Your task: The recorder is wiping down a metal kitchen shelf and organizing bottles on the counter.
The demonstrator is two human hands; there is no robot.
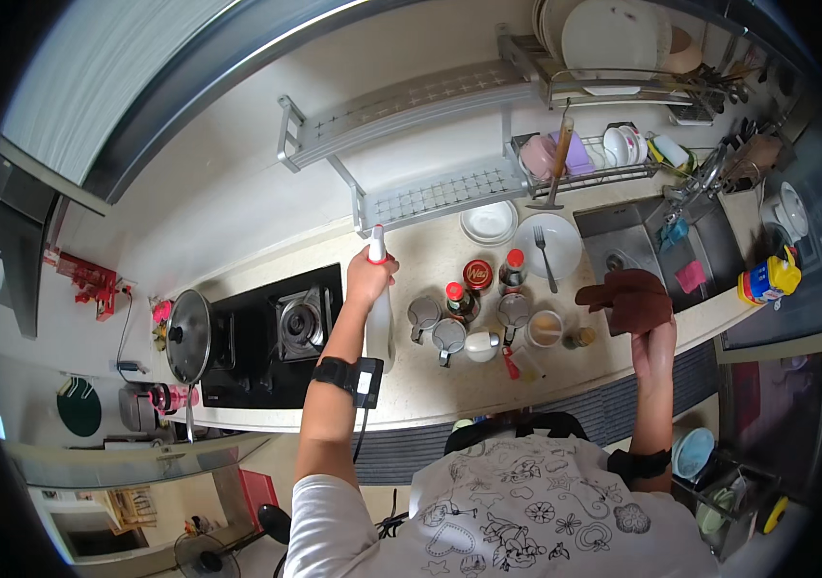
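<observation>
My left hand (369, 273) is closed around the neck of a white spray bottle (380, 332) with a red-trimmed head, between the gas stove (273, 336) and several seasoning containers. My right hand (653, 345) holds a brown cloth (624, 300) over the counter edge of the sink. Two red-capped sauce bottles (461, 303) (514, 269), a red-lidded jar (477, 274), grey-lidded jars (449, 337) and a clear round container (544, 328) stand between my hands. Behind them, a fork (545, 256) lies on a white plate (562, 231), beside stacked white dishes (489, 220).
The steel sink (642, 231) holds a pink cloth (690, 277) and a blue cloth (673, 233). A yellow-and-blue bottle (770, 278) stands at its right. Metal wall shelves (447, 191) and a dish rack (591, 173) overhang the counter's back. A glass-lidded pan (189, 337) is on the stove's left.
</observation>
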